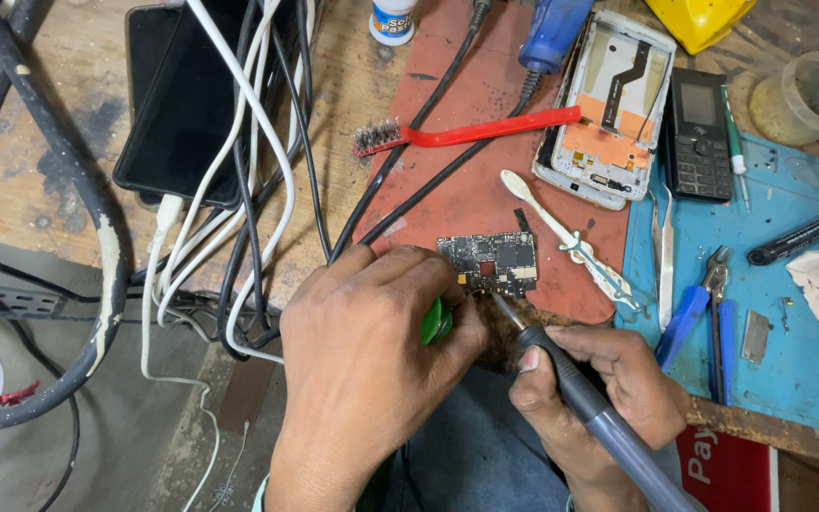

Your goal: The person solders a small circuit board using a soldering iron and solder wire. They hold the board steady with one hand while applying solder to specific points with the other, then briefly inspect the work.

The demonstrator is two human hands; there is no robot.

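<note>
Grey soldering iron (599,408) tip meets circuit board (488,263).
Right hand (609,389) grip closed on it; left hand (372,351) clasps green object (435,322) just left.

Pretty beat-up wooden workbench (59,104), scuffed and stained dark around 10 o'clock. A reddish-brown mat (471,180) covers the middle and a blue mat (808,351) sits at 3 o'clock. Grey concrete floor (97,446) shows at 7 o'clock. Light's even, soft.
</note>
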